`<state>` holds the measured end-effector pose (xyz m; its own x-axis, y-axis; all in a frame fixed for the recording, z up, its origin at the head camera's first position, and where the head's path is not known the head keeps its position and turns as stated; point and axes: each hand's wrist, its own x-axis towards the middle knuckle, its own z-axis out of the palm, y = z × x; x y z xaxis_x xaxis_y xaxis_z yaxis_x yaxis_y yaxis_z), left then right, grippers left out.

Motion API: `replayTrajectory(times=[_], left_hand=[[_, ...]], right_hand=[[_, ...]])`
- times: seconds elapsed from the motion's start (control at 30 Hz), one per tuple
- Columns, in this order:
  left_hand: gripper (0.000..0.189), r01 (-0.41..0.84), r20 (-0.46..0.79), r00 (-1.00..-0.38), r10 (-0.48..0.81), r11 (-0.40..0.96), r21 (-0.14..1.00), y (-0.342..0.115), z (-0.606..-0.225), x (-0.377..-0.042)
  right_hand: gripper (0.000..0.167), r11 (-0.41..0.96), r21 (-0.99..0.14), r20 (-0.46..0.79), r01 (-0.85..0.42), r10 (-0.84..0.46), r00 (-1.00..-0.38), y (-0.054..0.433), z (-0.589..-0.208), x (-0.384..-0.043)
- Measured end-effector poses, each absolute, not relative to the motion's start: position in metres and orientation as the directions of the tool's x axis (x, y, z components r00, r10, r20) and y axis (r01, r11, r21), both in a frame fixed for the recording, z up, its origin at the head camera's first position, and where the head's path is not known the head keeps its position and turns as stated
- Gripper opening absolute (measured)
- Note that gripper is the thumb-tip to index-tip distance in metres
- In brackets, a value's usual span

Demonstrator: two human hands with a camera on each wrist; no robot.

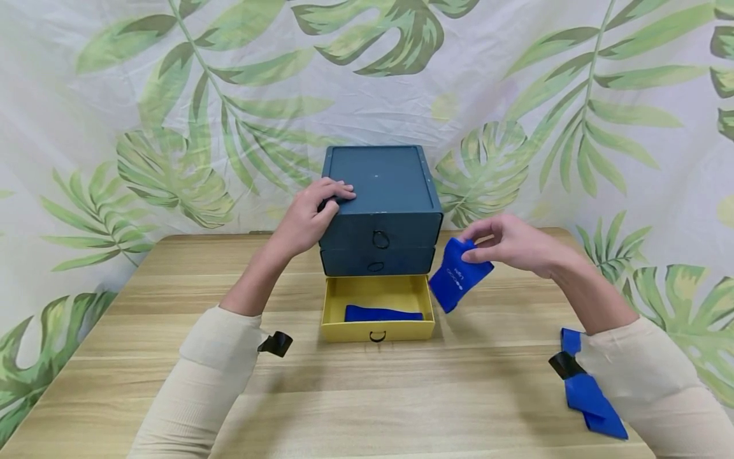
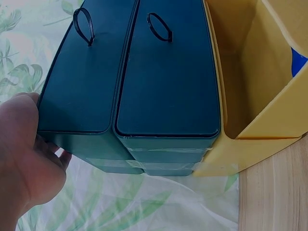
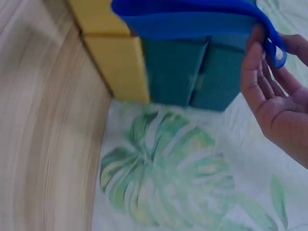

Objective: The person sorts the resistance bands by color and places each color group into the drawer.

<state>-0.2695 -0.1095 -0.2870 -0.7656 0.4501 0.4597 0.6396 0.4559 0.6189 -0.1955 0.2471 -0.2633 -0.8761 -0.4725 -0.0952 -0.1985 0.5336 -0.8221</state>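
A blue resistance band [image 1: 460,274] printed "Light" hangs from my right hand [image 1: 507,245], pinched between thumb and fingers. It hangs just right of the pulled-out yellow drawer [image 1: 381,330]. In the right wrist view the band [image 3: 192,21] is a folded loop. A second blue band [image 1: 381,313] lies inside the drawer, partly hidden by the drawer's front. My left hand [image 1: 312,213] rests on the front left top edge of the dark blue-green drawer cabinet [image 1: 381,172]; the left wrist view shows this hand [image 2: 33,159] against the cabinet's side.
Two dark drawers with black ring pulls [image 1: 380,240] stand shut above the yellow one. More blue bands [image 1: 593,398] lie at the right on the wooden table [image 1: 401,401], partly under my right forearm. A leaf-patterned cloth [image 1: 378,108] hangs behind.
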Motion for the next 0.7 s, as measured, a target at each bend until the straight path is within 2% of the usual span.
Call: replayTrajectory(times=[0.33,0.53,0.7], left_hand=[[0.038,0.644,0.467,-0.762,0.450,0.446,0.621,-0.110,-0.288,-0.270],[0.037,0.646,0.469,-0.761,0.449,0.448,0.618,-0.109,-0.288,-0.269],[0.036,0.649,0.475,-0.758,0.447,0.454,0.610,-0.109,-0.288,-0.269]], right_hand=[[0.015,0.317,-0.932,0.018,-0.176,-0.445,-0.896,0.190,-0.271,-0.190],[0.013,0.244,-0.959,0.029,-0.147,-0.431,-0.902,0.149,-0.287,-0.186],[0.017,0.243,-0.956,0.059,-0.164,-0.389,-0.919,0.121,-0.299,-0.184]])
